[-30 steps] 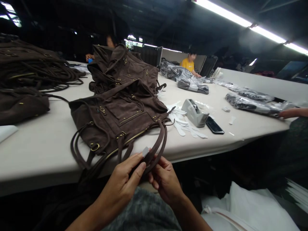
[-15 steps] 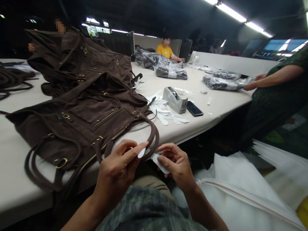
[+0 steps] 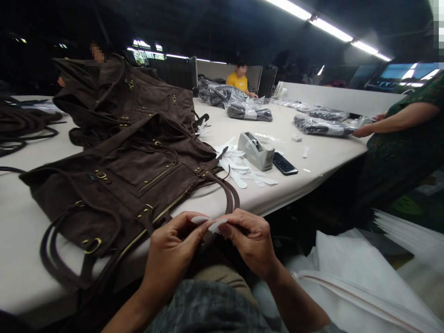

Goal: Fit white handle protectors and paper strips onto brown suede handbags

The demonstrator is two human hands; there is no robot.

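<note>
My left hand and my right hand meet at the table's front edge, each pinching a white round-ended strip. One pale end shows at the left fingers and another at the right; whether they belong to one strip is unclear. Just behind my fingers hangs the looped strap of a dark brown bag. That bag lies on its side to the left, with brass rings and zips. Several loose white strips are heaped beyond my hands.
A grey tape dispenser and a black phone sit beside the strips. Another brown bag lies behind. Plastic-wrapped bundles rest farther back. A co-worker's hand touches one at right. White sheeting fills the lower right.
My hands have come together, the right moving left toward the left one. The strip ends now sit close together and are turned flatter. The view has shifted slightly.
</note>
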